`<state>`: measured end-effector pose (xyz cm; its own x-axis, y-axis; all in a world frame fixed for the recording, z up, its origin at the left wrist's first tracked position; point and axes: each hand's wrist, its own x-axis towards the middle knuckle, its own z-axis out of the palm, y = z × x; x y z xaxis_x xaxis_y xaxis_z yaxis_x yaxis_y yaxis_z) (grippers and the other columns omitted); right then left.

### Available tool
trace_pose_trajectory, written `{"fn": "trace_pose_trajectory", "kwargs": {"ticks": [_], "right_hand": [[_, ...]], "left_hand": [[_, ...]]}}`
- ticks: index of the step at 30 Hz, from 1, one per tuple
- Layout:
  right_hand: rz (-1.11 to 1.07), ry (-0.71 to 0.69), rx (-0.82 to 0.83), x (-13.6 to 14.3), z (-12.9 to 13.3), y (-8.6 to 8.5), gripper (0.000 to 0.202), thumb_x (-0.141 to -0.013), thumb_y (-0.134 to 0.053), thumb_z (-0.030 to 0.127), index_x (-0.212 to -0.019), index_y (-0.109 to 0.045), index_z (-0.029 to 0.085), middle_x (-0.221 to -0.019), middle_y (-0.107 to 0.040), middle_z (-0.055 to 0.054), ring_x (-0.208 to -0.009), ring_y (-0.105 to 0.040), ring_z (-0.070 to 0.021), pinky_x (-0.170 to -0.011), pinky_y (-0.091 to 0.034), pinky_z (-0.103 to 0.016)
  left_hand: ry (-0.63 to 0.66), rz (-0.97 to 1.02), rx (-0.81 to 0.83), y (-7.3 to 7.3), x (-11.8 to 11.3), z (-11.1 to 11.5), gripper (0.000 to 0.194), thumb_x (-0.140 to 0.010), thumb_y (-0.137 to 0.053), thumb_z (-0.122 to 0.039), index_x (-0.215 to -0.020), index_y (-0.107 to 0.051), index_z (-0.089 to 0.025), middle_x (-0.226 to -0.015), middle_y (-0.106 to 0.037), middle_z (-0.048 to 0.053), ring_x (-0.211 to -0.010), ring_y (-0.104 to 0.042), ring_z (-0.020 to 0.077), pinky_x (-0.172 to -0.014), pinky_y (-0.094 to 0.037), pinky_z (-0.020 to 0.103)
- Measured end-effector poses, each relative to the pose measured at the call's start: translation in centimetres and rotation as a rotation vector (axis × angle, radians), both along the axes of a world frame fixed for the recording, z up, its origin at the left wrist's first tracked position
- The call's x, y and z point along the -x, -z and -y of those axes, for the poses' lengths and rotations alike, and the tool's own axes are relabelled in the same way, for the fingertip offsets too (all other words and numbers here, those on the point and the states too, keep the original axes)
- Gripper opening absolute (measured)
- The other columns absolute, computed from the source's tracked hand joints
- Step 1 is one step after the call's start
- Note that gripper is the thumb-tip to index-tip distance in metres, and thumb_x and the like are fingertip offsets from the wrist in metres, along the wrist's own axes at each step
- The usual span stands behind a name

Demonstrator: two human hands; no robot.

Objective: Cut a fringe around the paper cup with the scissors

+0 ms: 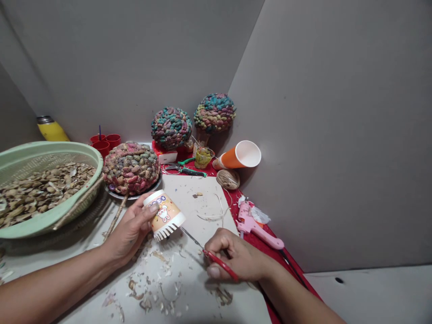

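Observation:
My left hand (137, 227) grips a small paper cup (167, 209) printed with a white rabbit on an orange ground. Part of the cup's lower rim is cut into a fringe of narrow strips. In my right hand (232, 256) is a pair of red-handled scissors (221, 264), its fingers curled round the handles. The scissors' blades point up and left and reach the cup's rim at the end of the fringe. Just behind the cup, a ball covered in pinkish-brown shells (131, 168) rests on a metal dish, with a twisted stick (116, 218) below it.
A green basket (43, 227) of shells stands left. Behind are red cups (113, 140), two colourful shell-covered balls (171, 127), green-handled pliers (192, 172) and an orange cup (229, 156) lying tilted. Twine (228, 179) and a pink glue gun (258, 229) lie right. Scraps litter the white board (189, 297).

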<state>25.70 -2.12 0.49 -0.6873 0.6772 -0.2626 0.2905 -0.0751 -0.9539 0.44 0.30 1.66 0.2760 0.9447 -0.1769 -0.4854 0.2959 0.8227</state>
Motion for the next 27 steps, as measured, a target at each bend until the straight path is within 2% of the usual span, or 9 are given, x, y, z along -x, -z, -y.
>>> {"fn": "trace_pose_trajectory", "kwargs": {"ticks": [12,16,22,27], "right_hand": [[-0.085,0.027,0.027,0.19,-0.05,0.3,0.066,-0.069,-0.08,0.059,-0.046,-0.035,0.017,-0.042,-0.03,0.009,-0.042,-0.021,-0.001,-0.039,-0.014,-0.019],[-0.083,0.032,0.033,0.09,-0.1,0.45,0.063,-0.071,-0.079,0.057,-0.046,-0.039,0.016,-0.04,-0.035,0.008,-0.04,-0.024,-0.0012,-0.039,-0.017,-0.017],[-0.093,0.037,0.052,0.09,-0.09,0.46,0.063,-0.071,-0.079,0.059,-0.046,-0.042,0.015,-0.039,-0.039,0.007,-0.038,-0.027,-0.0012,-0.038,-0.02,-0.015],[-0.091,0.058,0.103,0.04,-0.06,0.6,0.063,-0.068,-0.08,0.061,-0.046,-0.044,0.014,-0.038,-0.043,0.006,-0.035,-0.029,-0.0011,-0.036,-0.022,-0.015]], "left_hand": [[0.018,-0.011,-0.027,0.62,-0.01,-0.04,0.038,-0.081,-0.077,-0.027,-0.116,-0.064,-0.021,-0.102,-0.074,0.004,-0.088,-0.069,0.0151,-0.08,-0.054,0.023],[0.017,-0.018,-0.021,0.7,-0.03,0.03,0.042,-0.079,-0.079,-0.027,-0.117,-0.062,-0.021,-0.105,-0.074,0.005,-0.092,-0.07,0.0168,-0.083,-0.054,0.025],[0.006,-0.022,0.001,0.44,-0.04,0.08,0.047,-0.074,-0.083,-0.029,-0.115,-0.062,-0.02,-0.101,-0.075,0.004,-0.086,-0.07,0.0171,-0.079,-0.054,0.025],[-0.003,-0.023,0.009,0.09,-0.13,0.12,0.047,-0.074,-0.083,-0.027,-0.115,-0.063,-0.02,-0.101,-0.075,0.004,-0.087,-0.07,0.0172,-0.08,-0.054,0.025]]}}
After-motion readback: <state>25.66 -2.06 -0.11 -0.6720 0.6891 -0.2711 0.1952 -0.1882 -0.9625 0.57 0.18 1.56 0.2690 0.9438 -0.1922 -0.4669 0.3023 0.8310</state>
